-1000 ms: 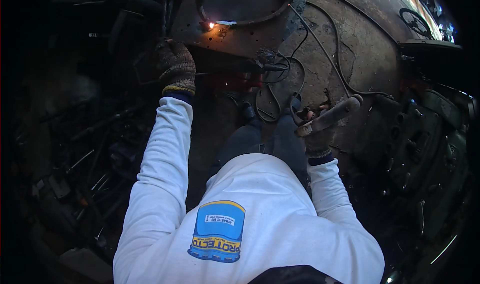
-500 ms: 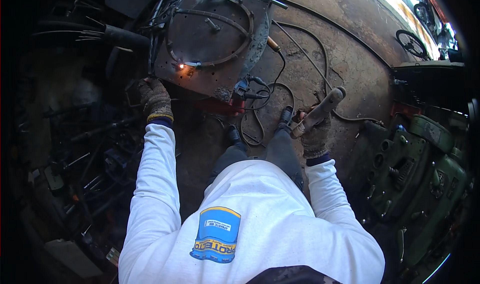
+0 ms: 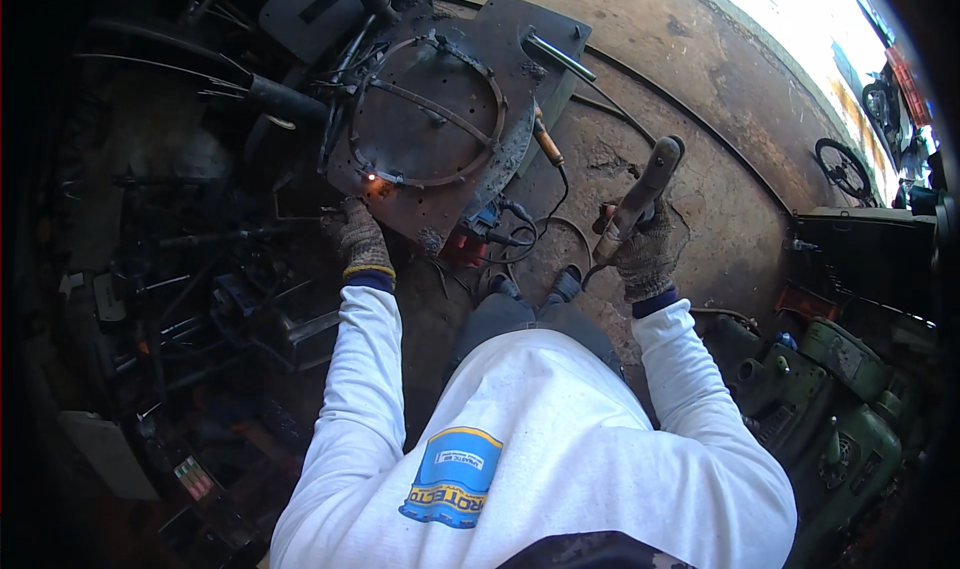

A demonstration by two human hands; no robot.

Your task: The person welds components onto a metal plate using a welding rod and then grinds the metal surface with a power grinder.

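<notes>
My left hand (image 3: 362, 237), in a knitted work glove, is by the near left edge of a dark steel plate (image 3: 455, 74). Its fingers are curled, and what they hold, if anything, is hidden. On the plate lies a round metal hoop (image 3: 500, 99) with a crossbar. A small spot (image 3: 371, 178) glows orange at the hoop's near left. My right hand (image 3: 648, 254), also gloved, is wrapped round a long, curved, brown-grey tool (image 3: 645, 194) raised over the floor right of the plate. Its kind I cannot make out.
A wooden-handled tool (image 3: 547, 141) with a black cable lies by the plate's right edge. A blue power tool (image 3: 484, 217) sits at its near corner. Cables cross the concrete floor (image 3: 720, 99). Green machinery (image 3: 850, 419) stands right; dark metal parts (image 3: 240, 299) fill the left.
The view has shifted, and the plate appears lower. My left hand has moved right along the plate's near edge. My right hand has moved farther out with the tool. The glow has shrunk.
</notes>
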